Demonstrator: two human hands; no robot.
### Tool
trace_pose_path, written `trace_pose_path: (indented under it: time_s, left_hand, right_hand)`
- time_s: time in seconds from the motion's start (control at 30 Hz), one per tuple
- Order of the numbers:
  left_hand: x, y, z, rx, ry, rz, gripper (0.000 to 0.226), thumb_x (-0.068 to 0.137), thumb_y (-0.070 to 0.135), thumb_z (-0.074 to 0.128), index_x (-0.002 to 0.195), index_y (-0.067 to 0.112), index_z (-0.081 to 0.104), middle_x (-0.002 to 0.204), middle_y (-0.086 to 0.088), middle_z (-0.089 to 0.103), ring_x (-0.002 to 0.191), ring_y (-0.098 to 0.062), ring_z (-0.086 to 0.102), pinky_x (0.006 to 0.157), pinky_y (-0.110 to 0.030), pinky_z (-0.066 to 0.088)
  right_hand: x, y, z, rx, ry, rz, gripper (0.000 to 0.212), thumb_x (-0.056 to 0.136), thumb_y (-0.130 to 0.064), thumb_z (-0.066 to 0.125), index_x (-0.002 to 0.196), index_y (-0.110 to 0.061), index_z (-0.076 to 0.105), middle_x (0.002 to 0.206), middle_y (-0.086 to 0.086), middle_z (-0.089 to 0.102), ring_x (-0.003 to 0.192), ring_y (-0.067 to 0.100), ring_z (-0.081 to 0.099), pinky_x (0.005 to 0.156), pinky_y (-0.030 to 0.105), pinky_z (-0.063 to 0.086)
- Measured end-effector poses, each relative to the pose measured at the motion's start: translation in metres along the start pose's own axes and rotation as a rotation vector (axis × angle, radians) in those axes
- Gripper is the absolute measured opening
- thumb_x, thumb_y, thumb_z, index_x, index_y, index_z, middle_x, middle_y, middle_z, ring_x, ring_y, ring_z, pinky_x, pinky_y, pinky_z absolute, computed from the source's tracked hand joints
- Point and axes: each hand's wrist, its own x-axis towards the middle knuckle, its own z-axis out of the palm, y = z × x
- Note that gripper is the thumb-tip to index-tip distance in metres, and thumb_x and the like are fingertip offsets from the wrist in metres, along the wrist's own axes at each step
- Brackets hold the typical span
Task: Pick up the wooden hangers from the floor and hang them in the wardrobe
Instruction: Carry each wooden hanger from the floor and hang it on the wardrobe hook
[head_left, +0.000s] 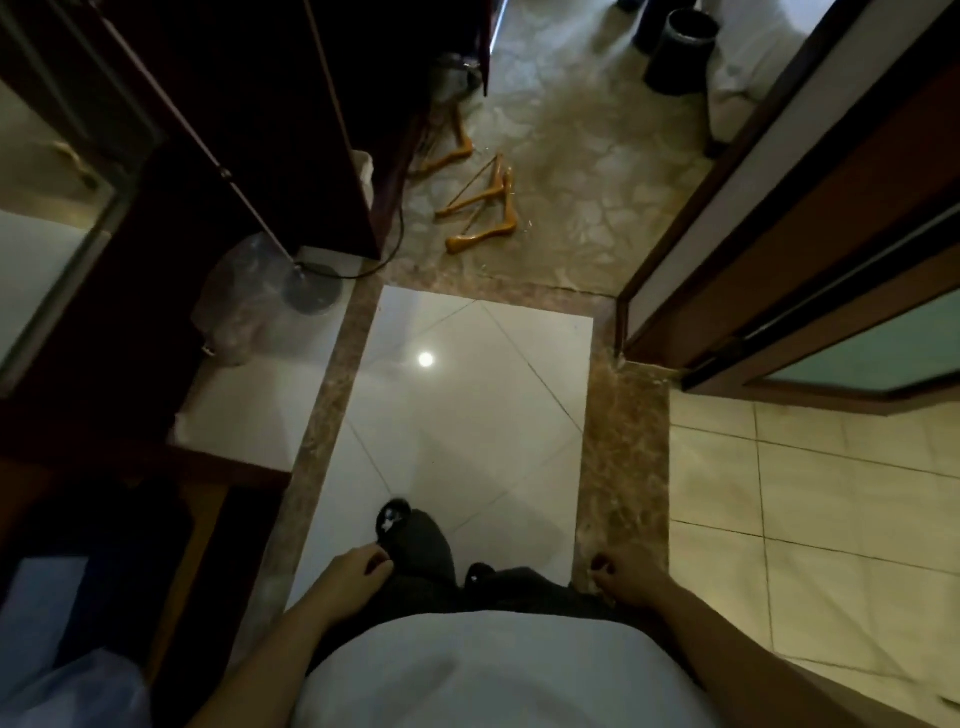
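Observation:
Three wooden hangers lie on the patterned floor ahead. One hanger (451, 150) sits by the foot of the dark wardrobe (270, 104). A second hanger (480, 193) and a third hanger (488, 224) lie together just right of it. My left hand (358, 569) hangs low by my left leg with its fingers loosely curled and nothing in it. My right hand (623, 577) hangs by my right side, fingers curled, holding nothing. Both hands are far from the hangers. The wardrobe's inside is dark and I cannot make out a rail.
A fan stand base (311, 288) with a clear plastic bag (234, 306) and a black cable sits left of the white tiles. A black bin (680, 52) stands at the far end. A wooden door frame (727, 208) is at right. My foot (415, 540) is on the tiles.

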Motion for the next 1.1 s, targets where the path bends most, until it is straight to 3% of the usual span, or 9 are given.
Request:
trace_pose_path:
  time_s: [0.1,0.23,0.43,0.6,0.73,0.9,1.1]
  left_hand:
    - [0.028,0.020,-0.024,-0.010,-0.003,0.014,0.012,0.098,0.026,0.044,0.097,0.021,0.055,0.110,-0.008,0.063,0.096,-0.017,0.058,0.073,-0.022,0.042]
    - [0.073,0.045,-0.068,0.040,-0.033,0.026,0.017,0.098,0.026,0.042,0.100,0.018,0.056,0.112,-0.009,0.062,0.096,-0.016,0.056,0.076,-0.022,0.040]
    - [0.152,0.098,-0.178,0.129,-0.034,0.079,0.015,0.098,0.025,0.041,0.094,0.018,0.054,0.110,-0.012,0.063,0.094,-0.017,0.056,0.081,-0.026,0.044]
    - [0.203,0.143,-0.279,0.198,0.035,0.110,0.021,0.096,0.025,0.046,0.103,0.011,0.061,0.103,-0.007,0.062,0.093,-0.018,0.057,0.082,-0.027,0.046]
    - [0.236,0.174,-0.332,0.218,0.035,0.107,0.023,0.096,0.026,0.046,0.104,0.009,0.061,0.098,-0.007,0.060,0.091,-0.020,0.057,0.076,-0.026,0.042]
    - [0.279,0.227,-0.376,0.168,0.018,0.152,0.015,0.096,0.022,0.047,0.097,0.013,0.059,0.099,-0.010,0.061,0.093,-0.024,0.058,0.083,-0.034,0.047]
    - [0.341,0.316,-0.427,0.122,0.008,0.211,0.020,0.096,0.021,0.046,0.101,0.008,0.061,0.099,-0.012,0.061,0.098,-0.029,0.059,0.085,-0.036,0.048]
  right_hand:
    - [0.018,-0.014,-0.020,0.011,-0.016,0.010,0.032,0.097,-0.024,0.042,0.124,-0.013,0.055,0.128,0.010,0.055,0.111,0.019,0.053,0.090,0.024,0.041]
    - [0.053,-0.053,-0.069,-0.028,-0.012,-0.039,0.035,0.098,-0.022,0.038,0.128,-0.011,0.053,0.133,0.009,0.052,0.119,0.022,0.050,0.098,0.028,0.040]
    - [0.118,-0.131,-0.173,0.089,0.109,-0.107,0.032,0.096,-0.023,0.044,0.122,-0.011,0.057,0.123,0.008,0.060,0.103,0.021,0.059,0.091,0.033,0.050]
    - [0.159,-0.184,-0.261,0.235,0.225,-0.127,0.030,0.096,-0.020,0.045,0.122,-0.010,0.057,0.105,0.005,0.059,0.083,0.014,0.056,0.075,0.027,0.049]
    - [0.182,-0.201,-0.301,0.311,0.266,-0.116,0.029,0.095,-0.017,0.045,0.120,-0.009,0.059,0.109,0.010,0.063,0.093,0.020,0.058,0.083,0.031,0.049]
    - [0.211,-0.195,-0.329,0.327,0.197,0.000,0.026,0.095,-0.017,0.046,0.116,-0.011,0.059,0.102,0.001,0.059,0.095,0.017,0.058,0.088,0.030,0.051]
    - [0.259,-0.178,-0.388,0.306,0.114,0.098,0.027,0.096,-0.018,0.045,0.115,-0.009,0.061,0.117,0.010,0.062,0.106,0.022,0.057,0.094,0.031,0.047]
